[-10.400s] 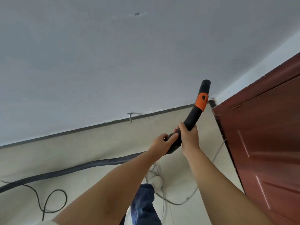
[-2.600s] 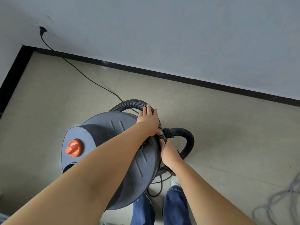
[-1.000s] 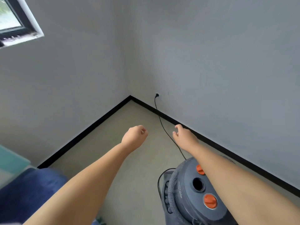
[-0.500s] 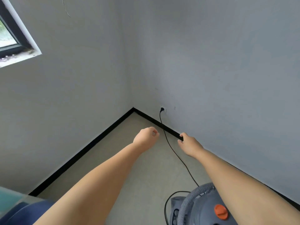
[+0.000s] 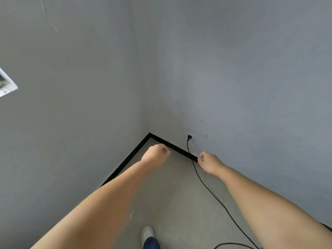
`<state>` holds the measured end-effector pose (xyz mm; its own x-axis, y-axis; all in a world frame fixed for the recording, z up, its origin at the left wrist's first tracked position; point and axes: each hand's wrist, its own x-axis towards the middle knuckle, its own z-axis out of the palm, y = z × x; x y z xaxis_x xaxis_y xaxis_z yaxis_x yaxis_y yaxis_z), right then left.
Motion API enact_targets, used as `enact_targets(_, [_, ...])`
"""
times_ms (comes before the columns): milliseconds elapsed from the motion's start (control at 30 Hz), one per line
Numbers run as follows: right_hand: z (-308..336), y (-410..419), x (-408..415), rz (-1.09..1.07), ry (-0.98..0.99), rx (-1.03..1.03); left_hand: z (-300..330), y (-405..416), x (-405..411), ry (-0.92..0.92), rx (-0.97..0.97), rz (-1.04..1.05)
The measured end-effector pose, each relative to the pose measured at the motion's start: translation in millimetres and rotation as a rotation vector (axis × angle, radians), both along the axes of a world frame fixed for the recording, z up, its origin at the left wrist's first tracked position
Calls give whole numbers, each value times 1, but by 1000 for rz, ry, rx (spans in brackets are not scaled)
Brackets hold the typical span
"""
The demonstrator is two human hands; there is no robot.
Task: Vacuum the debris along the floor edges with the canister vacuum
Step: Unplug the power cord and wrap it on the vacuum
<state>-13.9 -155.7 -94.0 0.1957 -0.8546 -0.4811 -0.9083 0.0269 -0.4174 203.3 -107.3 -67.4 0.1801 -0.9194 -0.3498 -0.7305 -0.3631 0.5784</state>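
Both bare arms are reaching forward toward a room corner where two grey walls (image 5: 233, 69) are meeting. The left hand (image 5: 155, 155) is hanging in the air with its fingers curled loosely inward, holding nothing. The right hand (image 5: 211, 163) is also gripping nothing, its fingers bending loosely downward just in front of the black baseboard (image 5: 177, 148); whether it is touching the baseboard or the cord cannot be told.

A black power cord (image 5: 210, 191) is running from a plug (image 5: 189, 137) seated in a white wall socket (image 5: 191, 136) low on the right-hand wall, down over the baseboard and across the beige floor (image 5: 172, 198), passing just left of the right hand and curving out at the bottom edge. The canister vacuum itself is lying outside the view, with only this cord showing.

A white shoe (image 5: 147, 233) and a dark blue trouser leg (image 5: 151, 243) are showing at the bottom centre. A white window sill corner (image 5: 7, 87) is jutting in at the left edge.
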Motion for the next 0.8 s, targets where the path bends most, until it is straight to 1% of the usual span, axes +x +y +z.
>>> enact_targets(133, [-2,-41,29,-106,-41,9,-4,-72,25,-16,31,-97])
enact_targets(233, [-12,-68,41,-173,-71,17,-11,-113,18,0,59,-184])
enact_targets(367, [-37,-110,50,-250,-98,59,-37,-165,7,38,156,-262])
enact_targets(433, [-57,-135,53,-289,-116,89,-56,-195,7,72,194,-267])
enact_targets(600, [-117,-197,56,-350,-84,186,-113,-271,14,137,259,-278])
enact_targets(700, [-155,-231,54,-398,-92,220,-157,-313,11,172,311,-301])
enact_targets(800, [-212,-266,55,-453,-97,217,-215,-352,8,186,333,-335])
